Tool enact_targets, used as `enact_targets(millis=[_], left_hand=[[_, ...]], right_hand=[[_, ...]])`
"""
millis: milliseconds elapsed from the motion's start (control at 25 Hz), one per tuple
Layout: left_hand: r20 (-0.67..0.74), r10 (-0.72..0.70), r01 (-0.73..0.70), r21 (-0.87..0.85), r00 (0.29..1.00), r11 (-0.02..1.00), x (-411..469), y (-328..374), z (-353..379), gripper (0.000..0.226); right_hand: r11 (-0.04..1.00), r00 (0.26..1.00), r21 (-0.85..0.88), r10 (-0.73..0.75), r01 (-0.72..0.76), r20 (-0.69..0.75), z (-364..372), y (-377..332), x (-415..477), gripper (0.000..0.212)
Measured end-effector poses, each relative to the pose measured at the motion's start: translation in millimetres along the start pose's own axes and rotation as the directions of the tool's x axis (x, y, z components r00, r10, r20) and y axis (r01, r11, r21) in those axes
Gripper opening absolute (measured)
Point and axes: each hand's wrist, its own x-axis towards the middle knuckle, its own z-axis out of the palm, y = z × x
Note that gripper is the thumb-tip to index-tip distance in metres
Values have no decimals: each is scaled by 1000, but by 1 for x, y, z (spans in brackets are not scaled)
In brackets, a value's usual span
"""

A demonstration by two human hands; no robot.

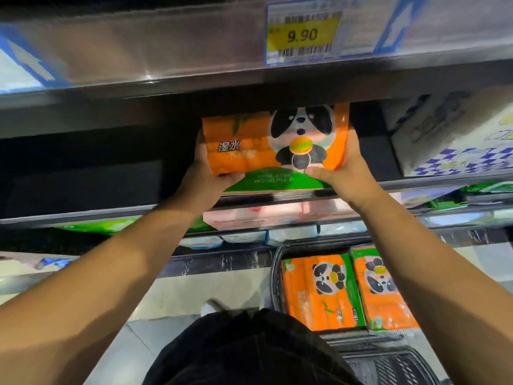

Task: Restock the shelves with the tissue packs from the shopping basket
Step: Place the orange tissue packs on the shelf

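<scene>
Orange tissue pack (249, 151) between both hands | left hand (205, 176) grips left end | right hand (344, 170) grips right end

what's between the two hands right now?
Head view: the orange panda tissue pack, held at its ends by the left hand and right hand.

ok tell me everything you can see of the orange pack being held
The tissue pack is a bundle in glossy plastic wrap: orange, with a green band reading WOOD PULP, white Chinese lettering and a cartoon panda. It lies roughly level, long side across, printed face towards the camera, at the front of a dark shelf. The left hand and right hand grip its ends, thumbs on the front.
</scene>
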Motion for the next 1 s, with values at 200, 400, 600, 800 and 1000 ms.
enact_targets(millis=[200,400,600,800,1000], left_hand=[[-73,69,-62,87,995,994,15,-2,17,95],[-121,122,-111,92,985,990,6,-16,22,96],[-119,186,-178,71,975,981,6,-27,21,99],[-142,265,-250,115,954,961,14,-27,24,96],[-222,273,-234,185,936,954,43,-25,36,95]], right_hand=[[998,999,-52,22,-24,-34,-9,12,10,73],[984,994,-177,-34,16,-101,1,17,-2,97],[968,988,-252,-53,16,-145,6,18,-8,104],[961,979,-275,-71,16,-193,8,22,0,102],[962,964,-270,-112,45,-241,1,32,30,73]])
